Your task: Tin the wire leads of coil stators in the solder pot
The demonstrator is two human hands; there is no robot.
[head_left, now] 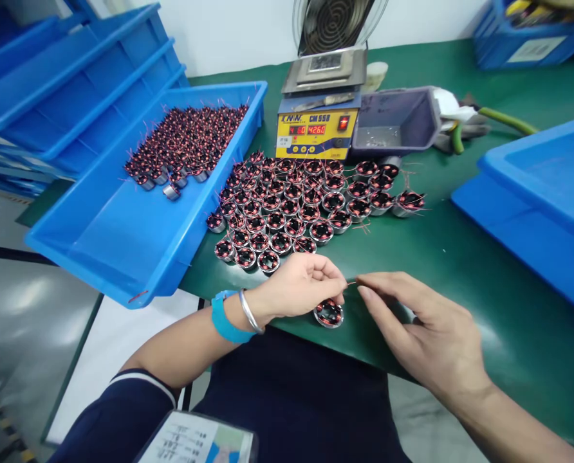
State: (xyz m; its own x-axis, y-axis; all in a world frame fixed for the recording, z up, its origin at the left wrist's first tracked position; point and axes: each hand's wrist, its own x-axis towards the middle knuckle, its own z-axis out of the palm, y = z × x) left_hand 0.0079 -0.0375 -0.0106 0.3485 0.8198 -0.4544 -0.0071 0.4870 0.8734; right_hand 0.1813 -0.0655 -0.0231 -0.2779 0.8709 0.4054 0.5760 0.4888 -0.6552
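Note:
A small round motor stator (329,314) with copper coils and a metal rim sits on the green table near its front edge. My left hand (309,283) is closed just above it, its fingertips pinching a thin copper wire (351,283) and covering part of the rim. The wire runs right to the thumb and forefinger of my right hand (422,328), which are drawn together at its end. Right behind my left hand, several rows of similar stators (280,242) stand on the table, many with loose wire ends.
A blue tray (137,225) at left holds a heap of stators, beside stacked blue bins (98,77). Behind the rows stand a yellow-fronted device (311,135) with red digits and a grey-purple tub (422,122). Blue trays (547,193) lie at right.

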